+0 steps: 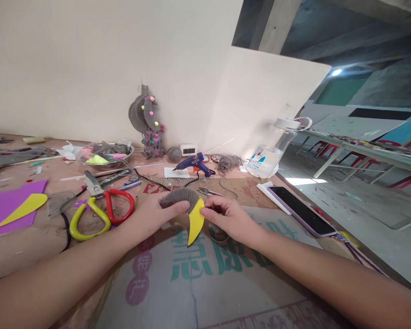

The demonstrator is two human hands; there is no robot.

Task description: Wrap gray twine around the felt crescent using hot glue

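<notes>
Between my hands is a curved crescent piece, its left part wound with grey yarn point(181, 197) and its pointed right part bare yellow point(196, 221). My left hand point(166, 209) grips the yarn-wrapped part, thumb on top. At the yellow part's right edge, my right hand point(225, 214) is closed in a pinch; a strand of yarn seems to run from there, its loop hanging below. Grey yarn point(230, 163) lies in a loose bundle farther back. Beneath the hands is a printed cardboard sheet point(150, 274).
Scissors point(111, 205) with red and yellow handles lie left, near purple sheets point(10, 210) and a yellow cutout point(25, 210). Behind are a glue gun point(195, 163), a bowl point(104, 160) of scraps and a small clock point(188, 150). A water bottle point(267, 151) and phone point(301, 210) stand right.
</notes>
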